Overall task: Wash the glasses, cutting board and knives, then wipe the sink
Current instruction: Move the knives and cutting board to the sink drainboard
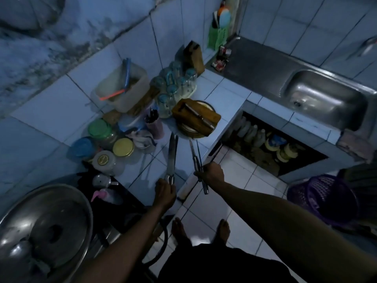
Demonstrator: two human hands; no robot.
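Steel knives fill both fists — left hand [164, 190] grips broad knives [171, 158], right hand [212, 173] slim knives [196, 160], over counter edge [216, 148]; sink [326, 99] at two o'clock.

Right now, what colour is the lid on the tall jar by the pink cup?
Green. The lid shows best in the head view, on the jar left of the pink cup.

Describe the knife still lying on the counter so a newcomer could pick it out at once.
Start at the steel sink and follow the tiled counter left to the corner, just in front of the cluster of glasses. A brown wooden cutting board rests there on a round plate, and the knife lies diagonally across its top. It is the only knife not held in a hand.
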